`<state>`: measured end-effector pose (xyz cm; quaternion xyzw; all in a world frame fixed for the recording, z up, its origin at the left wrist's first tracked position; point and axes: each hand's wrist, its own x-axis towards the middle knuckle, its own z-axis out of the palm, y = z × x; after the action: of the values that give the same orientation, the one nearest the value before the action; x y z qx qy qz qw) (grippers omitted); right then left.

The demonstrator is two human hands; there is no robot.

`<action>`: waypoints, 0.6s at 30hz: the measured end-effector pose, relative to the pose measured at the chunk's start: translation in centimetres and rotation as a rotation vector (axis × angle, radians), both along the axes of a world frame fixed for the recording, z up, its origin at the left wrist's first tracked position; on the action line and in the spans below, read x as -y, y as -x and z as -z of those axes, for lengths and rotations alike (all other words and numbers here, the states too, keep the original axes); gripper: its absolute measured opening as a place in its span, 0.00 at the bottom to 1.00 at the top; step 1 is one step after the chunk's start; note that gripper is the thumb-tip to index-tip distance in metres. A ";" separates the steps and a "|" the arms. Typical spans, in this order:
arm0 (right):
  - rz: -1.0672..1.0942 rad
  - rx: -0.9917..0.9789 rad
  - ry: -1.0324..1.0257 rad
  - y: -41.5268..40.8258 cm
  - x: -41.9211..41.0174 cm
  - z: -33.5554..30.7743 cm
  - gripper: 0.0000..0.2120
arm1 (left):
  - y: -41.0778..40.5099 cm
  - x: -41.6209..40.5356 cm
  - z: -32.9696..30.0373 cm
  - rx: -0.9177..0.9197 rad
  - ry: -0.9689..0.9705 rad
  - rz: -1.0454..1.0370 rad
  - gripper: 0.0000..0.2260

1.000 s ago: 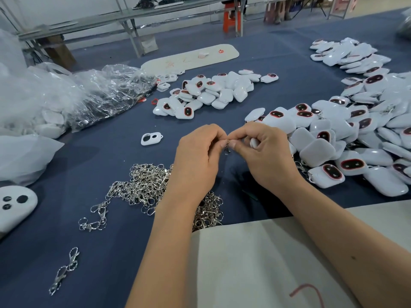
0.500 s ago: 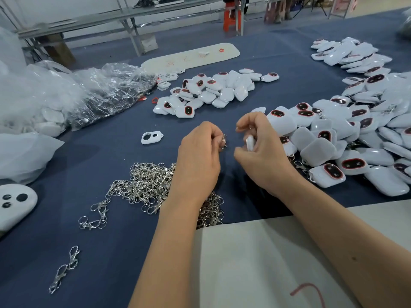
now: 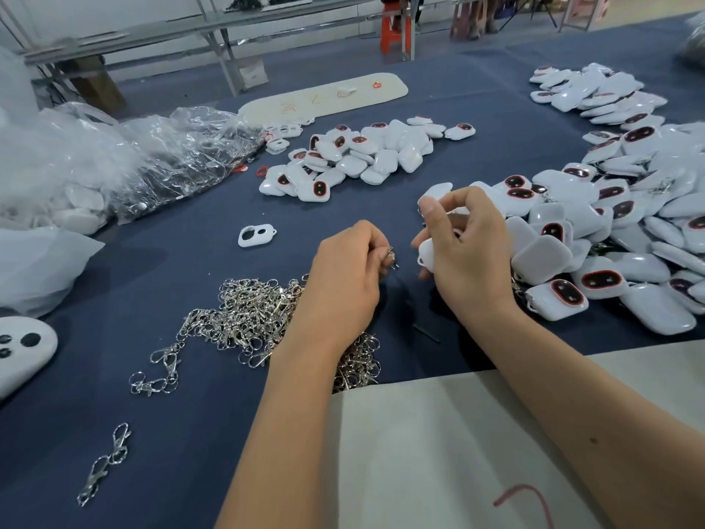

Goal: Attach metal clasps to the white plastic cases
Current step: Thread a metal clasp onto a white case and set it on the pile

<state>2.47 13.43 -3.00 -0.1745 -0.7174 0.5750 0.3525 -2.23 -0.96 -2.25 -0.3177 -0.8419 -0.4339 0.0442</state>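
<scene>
I pinch a clasp (image 3: 392,256) in my left hand (image 3: 345,276), right hand (image 3: 463,257) gripping a white case (image 3: 426,254) just beside it, ready for hooking, clasp pile (image 3: 251,318) below.

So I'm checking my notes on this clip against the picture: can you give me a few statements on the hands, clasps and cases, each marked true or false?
1. The left hand pinches a metal clasp. True.
2. The right hand is empty. False: it holds a white case.
3. The clasp is already hooked onto the held case. False: a gap of blue cloth shows between them.
4. The loose clasp pile lies on the blue cloth under and left of the left forearm. True.
5. The biggest heap of cases lies to the person's right. True.
6. The clear plastic bag sits at the right edge of the table. False: it is at the far left.
</scene>
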 end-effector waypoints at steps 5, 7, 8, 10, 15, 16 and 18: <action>-0.045 0.130 0.009 0.9 -0.9 0.6 0.10 | -0.1 -0.2 0.2 0.007 0.031 0.037 0.09; -0.083 0.110 0.094 0.9 -0.9 0.7 0.13 | -0.1 -0.3 0.1 0.017 0.027 0.046 0.10; -0.093 0.094 0.129 0.8 -0.9 0.6 0.14 | -0.1 -0.3 0.1 0.016 0.028 0.051 0.10; -0.124 0.067 0.158 0.8 -1.1 0.6 0.12 | -0.2 -0.3 0.0 0.013 0.028 0.063 0.10; -0.197 0.082 0.092 0.9 -1.2 0.6 0.03 | -0.5 -0.4 -0.2 0.016 0.012 0.063 0.10; -0.210 0.081 0.098 0.9 -1.1 0.6 0.03 | -0.5 -0.4 -0.3 0.014 0.006 0.063 0.09; -0.234 0.072 0.106 0.9 -1.1 0.6 0.02 | -0.5 -0.3 -0.3 0.010 -0.001 0.061 0.09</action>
<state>1.62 14.52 -3.56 -0.1284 -0.7136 0.6427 0.2474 -1.72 -0.64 -1.93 -0.3409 -0.8319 -0.4370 0.0271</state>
